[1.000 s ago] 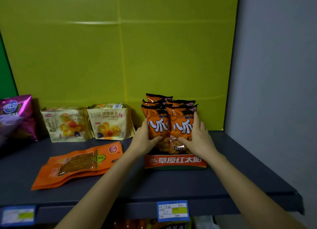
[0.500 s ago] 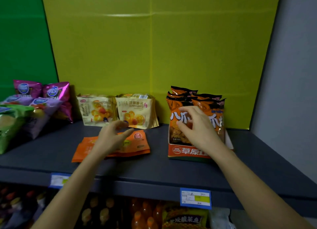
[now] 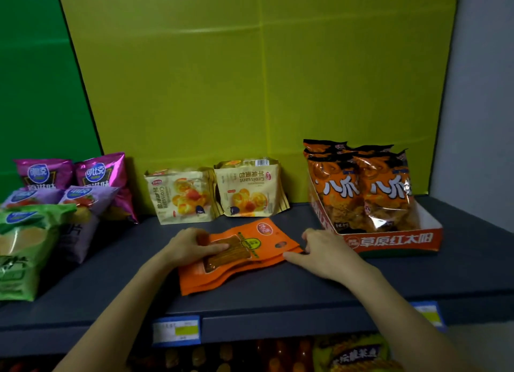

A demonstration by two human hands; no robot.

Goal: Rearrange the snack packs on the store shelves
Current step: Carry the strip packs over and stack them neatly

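On dark grey shelf (image 3: 278,293), flat orange packs (image 3: 239,257).

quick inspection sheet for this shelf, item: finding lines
surface: dark grey shelf, price tags on its front edge
job's things: flat orange packs stacked lying down mid-shelf; croissant packs upright at the back; orange bags standing in a display box; pink, purple and green bags at left
clutter: nothing seen
grippers: left hand rests on the flat orange packs; right hand touches their right edge
cables: nothing seen
surroundings: yellow-green back panel, more snacks on the shelf below
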